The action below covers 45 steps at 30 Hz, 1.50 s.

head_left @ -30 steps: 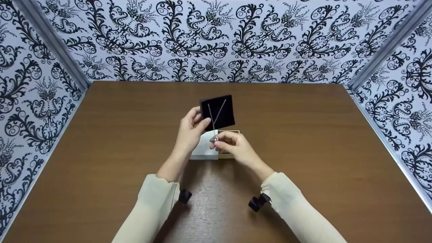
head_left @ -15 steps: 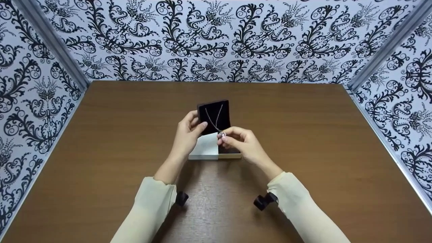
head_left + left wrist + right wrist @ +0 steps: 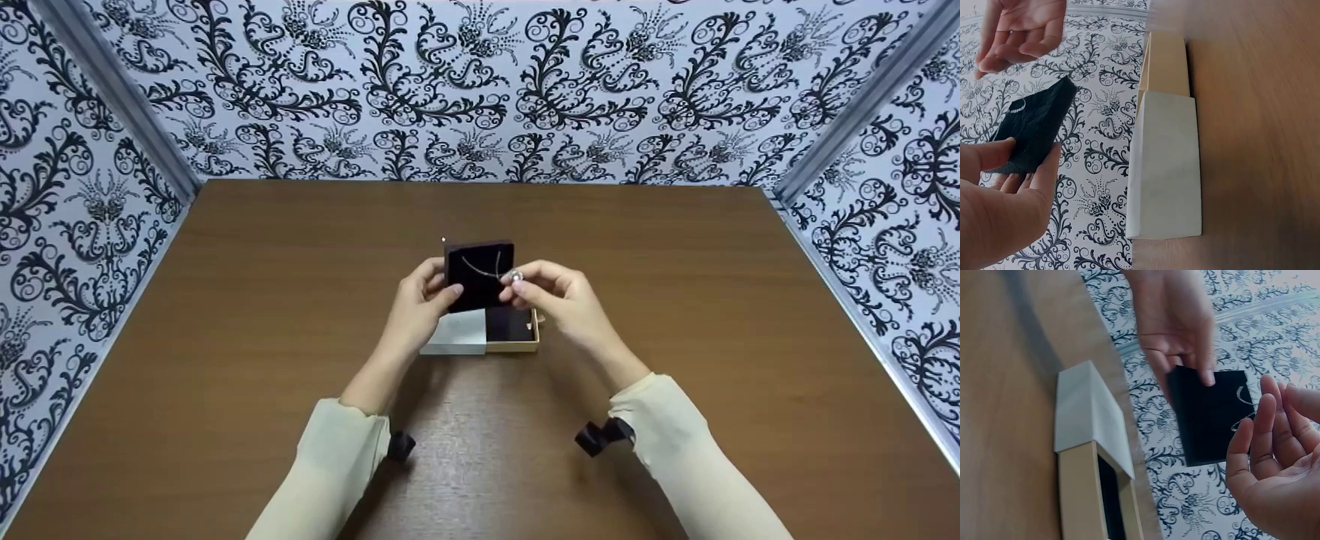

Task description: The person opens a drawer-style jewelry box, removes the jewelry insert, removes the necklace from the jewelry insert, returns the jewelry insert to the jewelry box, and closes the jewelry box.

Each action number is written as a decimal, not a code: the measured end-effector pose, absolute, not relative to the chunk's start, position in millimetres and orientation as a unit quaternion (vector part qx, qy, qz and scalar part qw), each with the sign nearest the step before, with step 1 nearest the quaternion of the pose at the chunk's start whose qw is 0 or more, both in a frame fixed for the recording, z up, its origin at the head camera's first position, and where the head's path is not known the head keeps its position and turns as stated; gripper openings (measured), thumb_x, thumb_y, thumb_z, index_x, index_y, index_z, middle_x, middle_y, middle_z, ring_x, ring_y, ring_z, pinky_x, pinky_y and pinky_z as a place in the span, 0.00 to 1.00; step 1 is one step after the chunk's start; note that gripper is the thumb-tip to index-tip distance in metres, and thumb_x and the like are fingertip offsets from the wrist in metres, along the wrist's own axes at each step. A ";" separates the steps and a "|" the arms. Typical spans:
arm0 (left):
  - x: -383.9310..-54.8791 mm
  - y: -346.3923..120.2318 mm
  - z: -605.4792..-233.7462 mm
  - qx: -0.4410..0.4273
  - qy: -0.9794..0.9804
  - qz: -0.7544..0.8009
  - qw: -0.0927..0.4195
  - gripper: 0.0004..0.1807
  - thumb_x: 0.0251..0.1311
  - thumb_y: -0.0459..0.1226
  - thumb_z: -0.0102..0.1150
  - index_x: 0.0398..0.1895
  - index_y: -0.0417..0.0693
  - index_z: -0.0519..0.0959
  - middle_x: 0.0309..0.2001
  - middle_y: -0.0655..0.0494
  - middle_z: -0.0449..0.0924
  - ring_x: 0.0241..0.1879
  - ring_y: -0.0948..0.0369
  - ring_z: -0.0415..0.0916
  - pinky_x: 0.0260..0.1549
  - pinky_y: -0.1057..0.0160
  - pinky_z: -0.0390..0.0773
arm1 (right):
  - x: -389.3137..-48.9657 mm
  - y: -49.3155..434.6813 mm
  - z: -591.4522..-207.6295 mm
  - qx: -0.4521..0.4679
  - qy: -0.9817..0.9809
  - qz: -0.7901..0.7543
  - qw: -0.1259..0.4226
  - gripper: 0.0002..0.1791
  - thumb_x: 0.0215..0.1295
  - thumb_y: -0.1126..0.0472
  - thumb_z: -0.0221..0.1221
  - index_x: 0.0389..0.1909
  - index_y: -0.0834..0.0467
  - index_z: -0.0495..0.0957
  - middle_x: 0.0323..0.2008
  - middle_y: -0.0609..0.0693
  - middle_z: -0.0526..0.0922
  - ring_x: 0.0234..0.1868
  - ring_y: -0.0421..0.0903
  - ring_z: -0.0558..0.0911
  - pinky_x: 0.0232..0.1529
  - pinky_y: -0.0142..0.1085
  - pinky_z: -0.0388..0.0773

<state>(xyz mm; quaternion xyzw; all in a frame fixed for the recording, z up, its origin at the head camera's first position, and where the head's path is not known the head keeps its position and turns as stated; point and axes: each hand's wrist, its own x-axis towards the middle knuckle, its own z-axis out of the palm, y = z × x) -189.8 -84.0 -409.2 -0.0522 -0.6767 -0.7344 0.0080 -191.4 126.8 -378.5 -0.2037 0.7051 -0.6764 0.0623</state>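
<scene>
My left hand (image 3: 416,304) grips a square black necklace pad (image 3: 469,292) by its left edge, thumb on the front. The pad is tilted up above the table, facing me. A thin silver chain (image 3: 478,268) hangs from two spots near its top and curves to the right. At its end, my right hand (image 3: 562,296) pinches a small round shiny pendant (image 3: 517,277) between thumb and index finger, beside the pad's right edge. In the right wrist view, the fingers hide the pendant, while the black pad (image 3: 1210,416) and part of the chain show.
Below the pad, a small drawer-style gift box lies on the brown table (image 3: 675,300). Its white sleeve (image 3: 456,335) is at left, and the tan drawer (image 3: 513,347) with a dark inside sticks out at right. Patterned walls (image 3: 480,82) enclose the back and sides.
My right hand has drawn the pendant right and upward across the pad, swinging the chain sideways. My left hand has lowered the pad slightly. More of the drawer's inside now shows.
</scene>
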 end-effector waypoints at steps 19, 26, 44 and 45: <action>-186.6 -88.9 -416.1 -0.150 -0.739 -0.651 -0.091 0.16 0.63 0.22 0.53 0.55 0.28 0.73 0.53 0.32 0.82 0.50 0.49 0.84 0.47 0.65 0.83 | -192.1 134.3 -353.1 -0.165 0.671 -0.721 0.052 0.08 0.71 0.70 0.54 0.40 0.58 0.82 0.33 0.46 0.87 0.35 0.40 0.84 0.42 0.30 0.83; -186.5 -89.5 -420.0 -0.173 -0.741 -0.641 -0.100 0.14 0.62 0.22 0.54 0.52 0.27 0.74 0.52 0.31 0.82 0.49 0.52 0.84 0.46 0.66 0.83 | -193.2 135.4 -352.1 -0.159 0.669 -0.724 0.046 0.09 0.71 0.70 0.54 0.39 0.57 0.82 0.33 0.47 0.87 0.35 0.40 0.85 0.43 0.31 0.84; -181.4 -91.3 -418.9 -0.175 -0.753 -0.626 -0.103 0.11 0.60 0.22 0.55 0.46 0.28 0.76 0.47 0.35 0.84 0.42 0.61 0.82 0.45 0.68 0.81 | -193.4 140.2 -349.9 -0.142 0.669 -0.729 0.027 0.08 0.70 0.70 0.55 0.40 0.59 0.82 0.32 0.48 0.88 0.33 0.41 0.84 0.43 0.34 0.85; -181.4 -91.5 -419.0 -0.176 -0.754 -0.625 -0.103 0.11 0.60 0.22 0.55 0.46 0.29 0.76 0.47 0.35 0.84 0.42 0.62 0.82 0.45 0.68 0.81 | -193.6 140.6 -349.9 -0.141 0.670 -0.729 0.024 0.08 0.70 0.70 0.56 0.40 0.59 0.82 0.32 0.48 0.88 0.33 0.41 0.84 0.42 0.34 0.85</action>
